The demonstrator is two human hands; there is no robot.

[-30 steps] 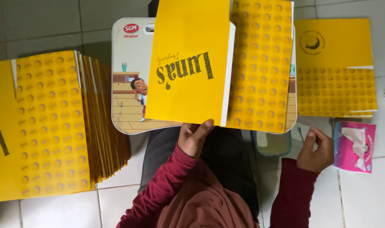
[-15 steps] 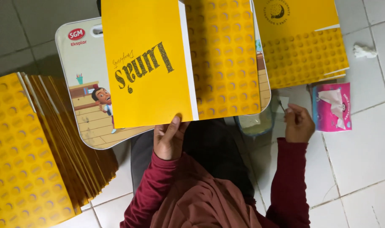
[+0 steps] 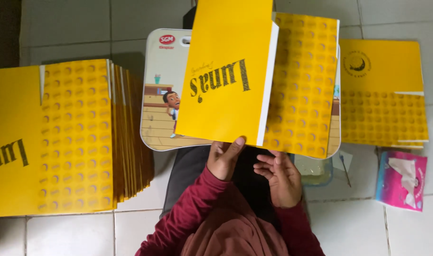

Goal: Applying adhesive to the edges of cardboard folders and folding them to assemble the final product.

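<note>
A yellow folded cardboard sheet (image 3: 235,71) with dark lettering lies on a small white lap table (image 3: 162,95) printed with a cartoon picture. Its right half (image 3: 302,85) is patterned with raised dots. My left hand (image 3: 224,157) holds the sheet's near edge, thumb on top. My right hand (image 3: 279,175) hovers open just below the sheet, palm up, holding nothing. Both arms wear dark red sleeves.
A thick fanned stack of the same yellow sheets (image 3: 69,137) lies on the tiled floor at left. A smaller yellow stack (image 3: 382,95) sits at right. A pink tissue pack (image 3: 400,180), a small clear container (image 3: 316,170) and a thin stick (image 3: 344,168) lie near my right hand.
My right hand has come in from beside the tissue pack to under the sheet's near edge, and it is open now. The left hand keeps its hold on the sheet.
</note>
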